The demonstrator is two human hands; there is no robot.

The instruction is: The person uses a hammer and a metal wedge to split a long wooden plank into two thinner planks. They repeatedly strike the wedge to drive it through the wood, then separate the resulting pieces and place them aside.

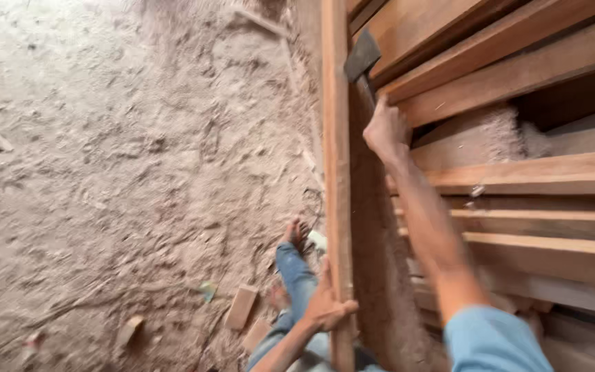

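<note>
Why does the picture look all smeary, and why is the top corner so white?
Head view: motion blur smears the sawdust floor, and the right hand holding the hatchet looks soft; strong light washes out the top left corner; the plank gripped by the left hand shows its edges a bit more clearly; dark shadow sits between the stacked boards at right.

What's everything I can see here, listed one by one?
Plank: one, reddish-brown, upright, centre.
Hatchet: one, dark head, top centre beside the plank.
Stacked boards: several, brown, right.
Sawdust floor: pale brown, left.
Wood offcuts: about three, light brown, on the floor at the bottom.
Left hand: grips the plank low down.
Right hand: holds the hatchet handle.
Legs: jeans, bare foot, bottom centre.
</note>
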